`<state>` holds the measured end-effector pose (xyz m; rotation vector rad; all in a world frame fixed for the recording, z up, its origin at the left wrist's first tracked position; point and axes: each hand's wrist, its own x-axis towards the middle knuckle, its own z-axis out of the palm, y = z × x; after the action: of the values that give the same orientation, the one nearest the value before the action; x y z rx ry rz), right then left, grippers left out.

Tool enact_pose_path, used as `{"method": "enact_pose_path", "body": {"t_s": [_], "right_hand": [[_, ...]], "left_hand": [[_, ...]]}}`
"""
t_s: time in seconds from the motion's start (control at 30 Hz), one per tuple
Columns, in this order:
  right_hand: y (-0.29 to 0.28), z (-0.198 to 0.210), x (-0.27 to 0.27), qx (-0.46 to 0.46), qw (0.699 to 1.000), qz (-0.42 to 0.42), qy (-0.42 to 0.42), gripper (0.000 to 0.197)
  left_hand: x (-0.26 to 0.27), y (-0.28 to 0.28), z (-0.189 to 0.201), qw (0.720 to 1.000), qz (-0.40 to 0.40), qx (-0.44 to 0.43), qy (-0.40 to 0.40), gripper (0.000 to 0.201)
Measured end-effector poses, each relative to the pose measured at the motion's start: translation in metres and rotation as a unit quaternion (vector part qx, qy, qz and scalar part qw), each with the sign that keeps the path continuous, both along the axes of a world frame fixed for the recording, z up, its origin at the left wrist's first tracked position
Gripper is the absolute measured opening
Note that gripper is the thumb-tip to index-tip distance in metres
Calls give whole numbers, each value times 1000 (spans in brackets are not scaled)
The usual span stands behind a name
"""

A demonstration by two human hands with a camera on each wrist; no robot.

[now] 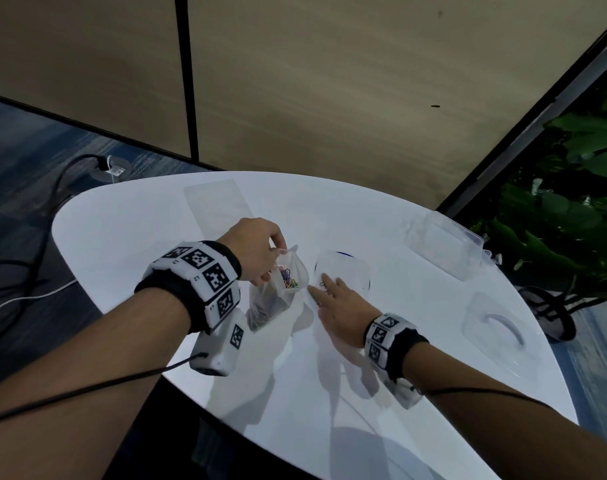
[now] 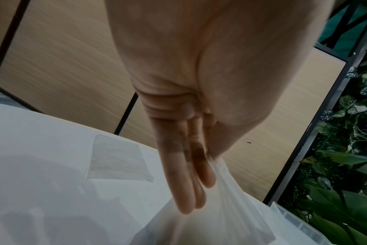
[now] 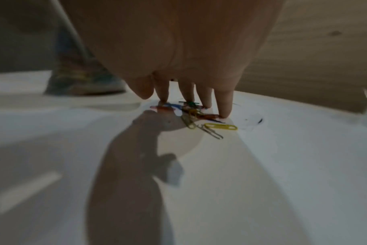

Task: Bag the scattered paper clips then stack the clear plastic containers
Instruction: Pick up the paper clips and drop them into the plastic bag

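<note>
My left hand (image 1: 260,251) pinches the rim of a clear plastic bag (image 1: 278,292) and holds it up above the white table (image 1: 129,237); coloured paper clips fill its bottom. In the left wrist view the bag (image 2: 230,207) hangs under the fingers (image 2: 182,182). My right hand (image 1: 333,299) lies flat to the right of the bag, its straight fingers (image 3: 224,106) pressing down on several coloured paper clips (image 3: 199,116) on the table. A round clear container (image 1: 347,271) sits just beyond the fingertips. A rectangular clear container (image 1: 444,247) and another with a handle (image 1: 499,327) stand on the right.
A flat clear bag (image 1: 219,206) lies at the far side of the table. Wood panels stand behind, green plants (image 1: 572,188) to the right. Dark cables cross the carpet on the left. The table edge curves close to the containers on the right.
</note>
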<state>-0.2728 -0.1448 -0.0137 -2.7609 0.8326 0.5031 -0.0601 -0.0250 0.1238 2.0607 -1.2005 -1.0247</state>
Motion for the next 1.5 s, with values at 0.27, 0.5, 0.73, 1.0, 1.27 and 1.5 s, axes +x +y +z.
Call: {"method": "enact_pose_path", "body": {"t_s": [0.27,0.5,0.73,1.0,1.27,1.5], "right_hand": [[20,-18,-41,-83,992,86,-25,54],[32,4,-21,-139,988,65,-15,19],[-12,23,-13,-33,968,-223,-113,24],[-5,104,-3,424,645,-456,-443,20],[36,110,21,311,790,-352,-395,12],[45,29,-40,112,897,-416,-98,52]], "left_hand": [[-5,0,3,1000,2,12,1,10],[-11,-1,5,1000,-3,21,-1,10],[-23,-9,3,999,-30,29,-3,11],[-33,-18,0,999,-37,28,3,12],[-36,-19,1,999,-1,34,28,13],[-26,-15,1,999,18,35,33,13]]}}
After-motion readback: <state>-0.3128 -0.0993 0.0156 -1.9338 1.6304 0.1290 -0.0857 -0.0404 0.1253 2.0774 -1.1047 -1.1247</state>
